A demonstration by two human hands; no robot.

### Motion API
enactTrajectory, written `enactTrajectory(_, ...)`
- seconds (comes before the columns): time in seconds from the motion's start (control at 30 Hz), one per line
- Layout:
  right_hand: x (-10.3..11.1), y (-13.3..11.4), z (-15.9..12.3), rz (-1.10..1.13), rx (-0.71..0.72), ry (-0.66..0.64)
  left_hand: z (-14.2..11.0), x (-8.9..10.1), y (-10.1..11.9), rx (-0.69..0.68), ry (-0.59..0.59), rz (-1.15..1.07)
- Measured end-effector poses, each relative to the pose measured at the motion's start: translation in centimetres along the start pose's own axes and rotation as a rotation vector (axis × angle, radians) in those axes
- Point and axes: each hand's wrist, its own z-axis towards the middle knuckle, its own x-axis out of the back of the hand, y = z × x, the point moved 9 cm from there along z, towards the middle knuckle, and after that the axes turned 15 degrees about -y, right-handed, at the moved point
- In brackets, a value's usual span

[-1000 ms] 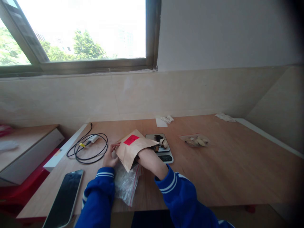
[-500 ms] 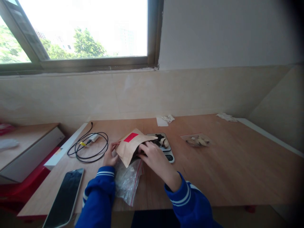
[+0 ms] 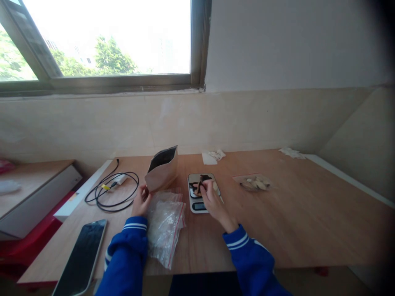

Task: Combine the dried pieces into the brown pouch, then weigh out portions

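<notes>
My left hand (image 3: pixel 142 201) grips the lower left corner of a brown paper pouch (image 3: pixel 162 174), which stands tilted with its dark mouth open. Over a small white kitchen scale (image 3: pixel 199 206), my right hand (image 3: pixel 212 201) is closed on a dried brown piece (image 3: pixel 199 190), pinched between thumb and fingertips. Dark and pale dried pieces lie on the scale's plate, partly hidden behind that hand. Clear zip bags (image 3: pixel 165 230) with red seals lie in a pile in front of the pouch.
To the right lies a zip bag of pale dried pieces (image 3: pixel 255 183). A coiled black cable (image 3: pixel 98 197) with a white adapter and a phone (image 3: pixel 80 255) are on the left. Crumpled tissue (image 3: pixel 217 155) rests at the back edge, near the wall.
My right hand has come out of the pouch and moved right, over the scale, with a dried piece. The pouch has swung upright, its mouth now facing up, uncovering the scale.
</notes>
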Motion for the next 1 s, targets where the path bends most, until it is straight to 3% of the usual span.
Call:
enactTrajectory(0.3,-2.4,0.7,0.2,-0.390,0.122,-0.017,0.0,0.0,-0.1,0.017,-0.010,-0.015)
enactTrajectory(0.43,-2.5,1.0,0.6,-0.402,0.124,0.001,0.0,0.0,0.2,0.014,-0.009,-0.003)
enactTrajectory(0.63,2.9,2.4,-0.8,-0.225,-0.019,0.126,-0.1,0.0,0.5,-0.005,0.007,-0.006)
enactTrajectory(0.8,8.5,7.1,-4.3,-0.302,-0.176,0.250,-0.1,0.1,0.4,-0.007,0.013,-0.014)
enactTrajectory(0.9,9.8,10.4,-5.4,-0.334,-0.253,0.222,-0.1,0.1,0.2,0.013,0.021,-0.006)
enactTrajectory(1.0,10.3,11.0,-5.6,-0.409,-0.278,0.250,-0.2,0.1,0.0,0.031,0.031,-0.001)
